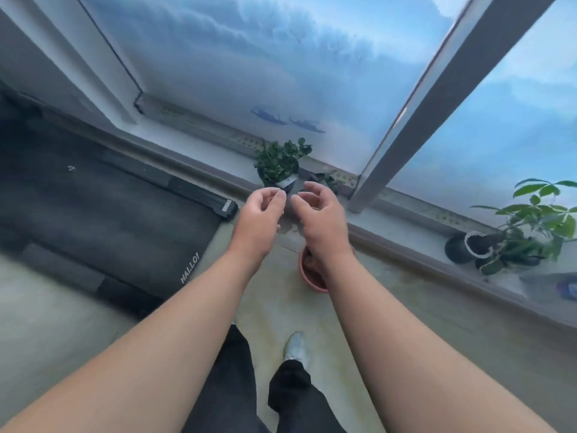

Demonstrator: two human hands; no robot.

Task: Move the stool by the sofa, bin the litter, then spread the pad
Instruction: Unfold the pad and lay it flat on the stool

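- The dark pad (103, 210) lies flat on the floor, left of the person, printed "HALLO!"
- Left hand (260, 214) and right hand (318, 214) half curled, both empty
- Terracotta pot (312, 270) holds soil

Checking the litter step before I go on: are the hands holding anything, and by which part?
Left hand and right hand are raised by the windowsill, fingers curled, with a small dark scrap between their fingertips. Whether either actually pinches it cannot be told.

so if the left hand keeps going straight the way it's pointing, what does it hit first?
Probably the small potted plant on the windowsill, just beyond the left hand; depth is unclear.
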